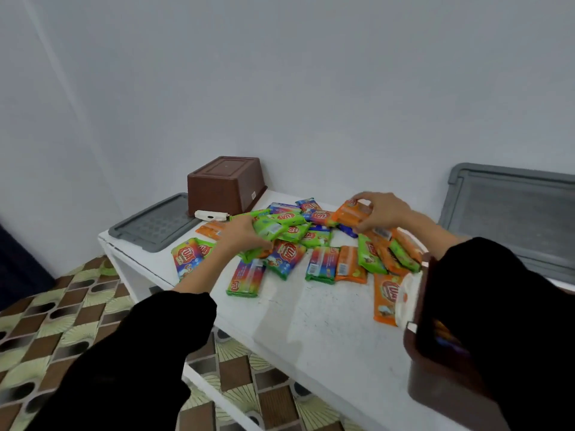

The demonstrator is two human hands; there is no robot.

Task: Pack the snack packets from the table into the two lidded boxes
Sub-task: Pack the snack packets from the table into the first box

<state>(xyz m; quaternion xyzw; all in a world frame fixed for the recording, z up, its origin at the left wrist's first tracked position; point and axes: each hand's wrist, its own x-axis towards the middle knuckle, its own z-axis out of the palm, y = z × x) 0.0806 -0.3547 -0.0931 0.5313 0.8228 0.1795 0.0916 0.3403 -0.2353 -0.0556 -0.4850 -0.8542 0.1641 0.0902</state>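
Brown box (441, 396) at the table's (295, 331) near right corner mostly behind a sleeve (497, 306), contents blurred, grey lid (513, 213) right of the table cut by frame edge, green packets (273, 228) partly under left hand (245, 236), orange packet (350, 214) partly under right hand (385, 213).

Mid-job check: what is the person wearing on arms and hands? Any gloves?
Loose, plain black long sleeves on both arms; the left sleeve and right sleeve end at the forearm, no markings visible. The left hand and right hand are bare: no gloves, no watch or rings showing.
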